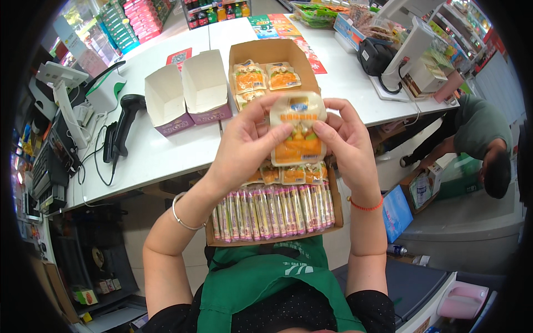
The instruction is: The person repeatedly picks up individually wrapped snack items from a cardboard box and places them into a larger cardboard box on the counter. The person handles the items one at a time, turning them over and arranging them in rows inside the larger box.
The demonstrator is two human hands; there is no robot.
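Between them, my left hand (254,139) and my right hand (345,139) hold up a sealed snack pouch (299,143), cream and orange with print on its front. Each thumb presses on the pouch's face. Just beyond it on the counter, an open cardboard box (272,52) contains several similar pouches (283,76). Below my hands, against my green apron, a shallow cardboard tray (275,242) carries a row of slim wrapped sticks (275,212) with pink ends. More orange pouches (293,174) lie behind the sticks, partly hidden by my hands.
Two white-lined purple boxes (168,125) (208,110) stand left on the white counter (175,156). Near them are a black barcode scanner (125,120) and its cable. A scale-like device (395,70) stands right. A person (479,129) bends over a carton (422,187) at the right.
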